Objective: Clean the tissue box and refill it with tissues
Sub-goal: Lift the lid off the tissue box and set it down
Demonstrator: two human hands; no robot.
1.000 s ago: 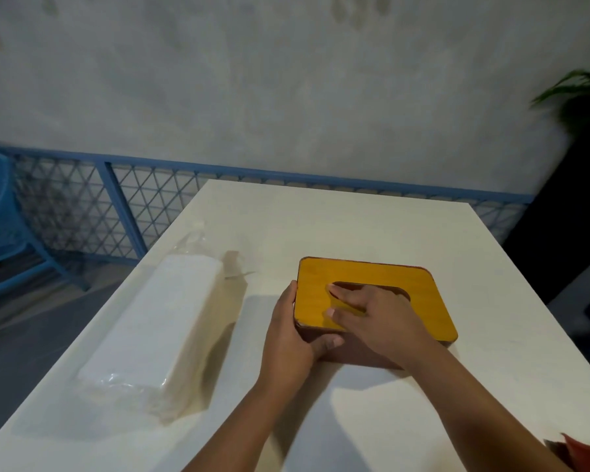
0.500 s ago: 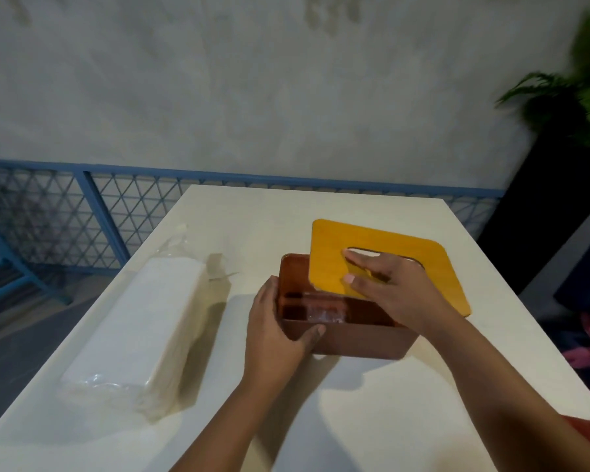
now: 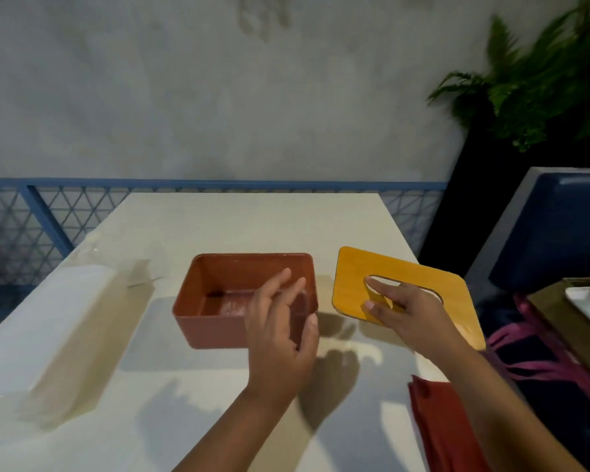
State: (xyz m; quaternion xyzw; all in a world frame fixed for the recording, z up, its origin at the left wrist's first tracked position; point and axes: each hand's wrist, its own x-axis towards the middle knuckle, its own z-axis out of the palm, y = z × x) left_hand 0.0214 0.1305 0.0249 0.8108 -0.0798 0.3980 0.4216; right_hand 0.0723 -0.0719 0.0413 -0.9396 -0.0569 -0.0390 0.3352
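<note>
The brown tissue box (image 3: 215,321) stands open on the white table (image 3: 252,219), with only a scrap of clear plastic inside. My left hand (image 3: 280,332) hovers over the box's near right corner, fingers straight and loose, holding nothing. The yellow wooden lid (image 3: 358,284) with its oval slot is lifted to the right of the box. My right hand (image 3: 406,311) grips the lid, with fingers through the slot and the thumb on top. A wrapped pack of white tissues (image 3: 45,328) lies at the table's left side.
A red cloth (image 3: 436,424) lies at the table's near right edge. To the right stand a blue seat (image 3: 552,233), pink straps (image 3: 539,349) and a brown bag. A plant (image 3: 539,80) is at the back right, and a blue railing (image 3: 48,219) behind the table.
My right hand lifted the yellow lid off the box and carried it to the right. My left hand let go of the box's left end and moved over its right side.
</note>
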